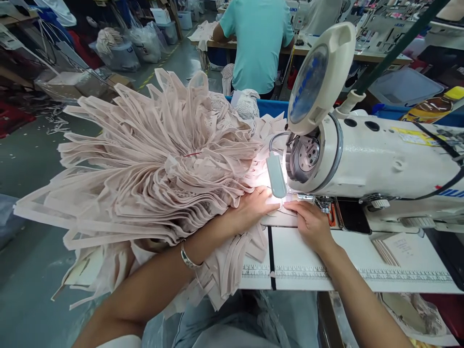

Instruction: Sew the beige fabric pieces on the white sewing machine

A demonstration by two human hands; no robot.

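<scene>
Under a small lit lamp (pixel 276 175), both hands meet at a pale piece of fabric (pixel 281 205) beside the needle area of a white sewing machine (pixel 391 154). My left hand (pixel 255 205) presses the fabric from the left with its fingers together. From the right, my right hand (pixel 311 221) pinches the fabric's near edge with thumb and index finger. A large bundle of pale pink fabric pieces (pixel 155 164) fills the left side, and my left forearm lies across its front edge. Bright light washes out detail at the fingertips.
A ruler strip (pixel 362 274) runs along the table's front edge. Paper cards (pixel 397 249) lie at the right, and a bottle (pixel 433 106) lies behind the machine. A person in a turquoise shirt (pixel 259 43) sits ahead. Boxes and bags stand on the floor at left.
</scene>
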